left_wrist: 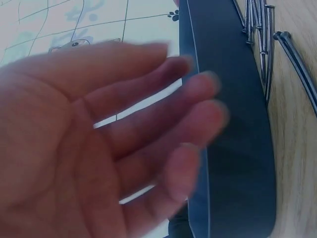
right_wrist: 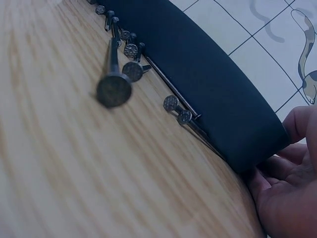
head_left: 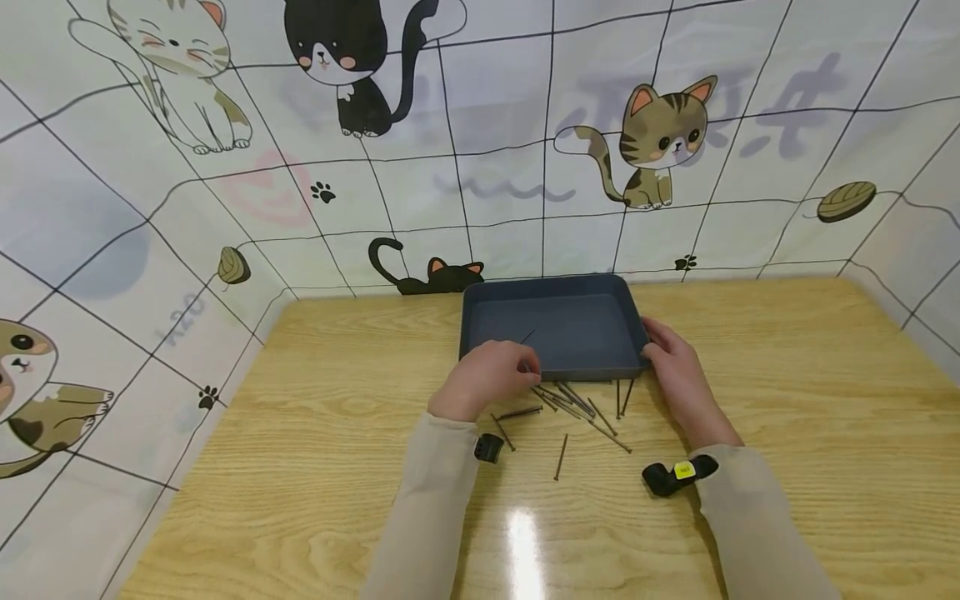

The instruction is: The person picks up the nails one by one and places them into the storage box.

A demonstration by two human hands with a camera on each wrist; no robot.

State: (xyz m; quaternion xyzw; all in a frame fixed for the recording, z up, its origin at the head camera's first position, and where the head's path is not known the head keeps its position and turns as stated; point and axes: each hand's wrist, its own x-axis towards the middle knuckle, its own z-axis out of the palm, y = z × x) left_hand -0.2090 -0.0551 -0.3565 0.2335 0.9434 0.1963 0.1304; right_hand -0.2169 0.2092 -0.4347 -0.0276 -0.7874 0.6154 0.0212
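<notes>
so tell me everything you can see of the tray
The tray is shallow, rectangular, blue-grey and plastic-looking, with rounded corners. It sits open side up on the wooden table, nails along its near wall. The right hand grips its near right corner; the left hand hides part of its near rim.

With the head view's middle as the dial's centre, faint, slanted blue-grey lettering [head_left: 182, 321] at nine o'clock reads H2O (the case of the letters is hard to settle); it stands on the white, black-gridded sheet printed with cartoon cats [head_left: 495, 108]. Between one and two o'clock, the same sheet bears large, pale violet letter-like strokes [head_left: 801, 117], too faint to read. At four o'clock, a small, bright yellow rectangular label [head_left: 684, 471] sits on a black, rounded device [head_left: 660, 481] at the person's right wrist, its print too small to make out. The left wrist view shows illegible bluish strokes [left_wrist: 93, 5] toward eleven o'clock.
</notes>
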